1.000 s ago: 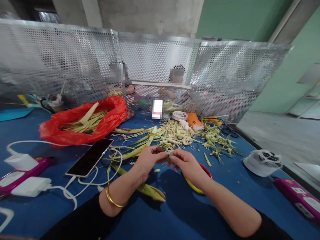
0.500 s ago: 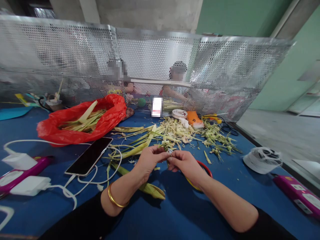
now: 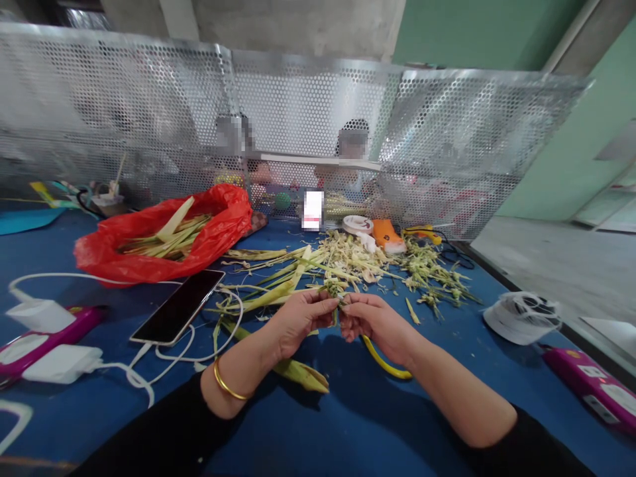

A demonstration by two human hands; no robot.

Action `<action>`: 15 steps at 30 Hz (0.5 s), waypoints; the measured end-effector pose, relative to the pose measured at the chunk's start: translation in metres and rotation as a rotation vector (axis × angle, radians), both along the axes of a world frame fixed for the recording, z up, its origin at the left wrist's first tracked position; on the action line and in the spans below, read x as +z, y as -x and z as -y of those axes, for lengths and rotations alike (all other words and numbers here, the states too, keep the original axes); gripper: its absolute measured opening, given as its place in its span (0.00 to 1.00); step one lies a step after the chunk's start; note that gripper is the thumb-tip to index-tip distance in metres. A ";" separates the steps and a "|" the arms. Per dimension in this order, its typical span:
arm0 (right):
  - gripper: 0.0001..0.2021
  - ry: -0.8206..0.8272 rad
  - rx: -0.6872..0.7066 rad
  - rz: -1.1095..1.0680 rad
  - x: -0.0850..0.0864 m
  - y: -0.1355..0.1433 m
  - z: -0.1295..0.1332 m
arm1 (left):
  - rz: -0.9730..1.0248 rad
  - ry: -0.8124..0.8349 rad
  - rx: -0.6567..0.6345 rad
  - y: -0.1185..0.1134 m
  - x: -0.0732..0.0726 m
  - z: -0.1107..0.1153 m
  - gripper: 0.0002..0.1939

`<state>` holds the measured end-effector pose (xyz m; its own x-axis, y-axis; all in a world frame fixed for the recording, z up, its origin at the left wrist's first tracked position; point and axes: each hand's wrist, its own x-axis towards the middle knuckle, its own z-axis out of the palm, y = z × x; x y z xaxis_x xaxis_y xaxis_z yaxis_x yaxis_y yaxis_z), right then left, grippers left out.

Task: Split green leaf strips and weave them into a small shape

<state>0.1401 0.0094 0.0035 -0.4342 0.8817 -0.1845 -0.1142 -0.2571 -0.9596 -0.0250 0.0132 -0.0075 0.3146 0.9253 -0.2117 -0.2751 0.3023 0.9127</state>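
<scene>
In front of me my left hand [image 3: 298,321] pinches a small green knotted piece of dried leaf [image 3: 334,286] between thumb and fingers. My right hand [image 3: 380,324] is closed at the same piece from the other side, fingertips pressed together on a thin strip. The exact grip is partly hidden by the fingers. Beneath my left forearm lies a broad green husk leaf [image 3: 303,376]. A yellow curved handle [image 3: 385,361] shows under my right hand; what tool it belongs to is hidden.
Husk strips [image 3: 275,288] and pale scraps [image 3: 355,255] lie beyond my hands, beside knotted green pieces [image 3: 437,271]. At left are a red plastic bag [image 3: 104,255] of leaves, a phone [image 3: 179,308] and white cables. A white spool [image 3: 519,318] stands right. A perforated metal screen [image 3: 308,99] closes the back.
My right hand has shifted slightly and its fingers have curled at the leaf piece. The red part of the handle beneath it is now hidden, and more yellow shows.
</scene>
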 end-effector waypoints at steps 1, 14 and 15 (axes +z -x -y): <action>0.10 -0.006 -0.004 0.005 -0.001 0.000 0.000 | -0.003 -0.001 0.004 0.000 0.000 0.000 0.14; 0.16 0.006 0.002 0.032 -0.009 -0.001 -0.002 | 0.039 0.020 -0.070 -0.001 0.001 0.002 0.14; 0.15 0.006 0.013 0.040 -0.009 -0.002 -0.003 | 0.047 0.040 -0.080 -0.001 0.002 0.002 0.14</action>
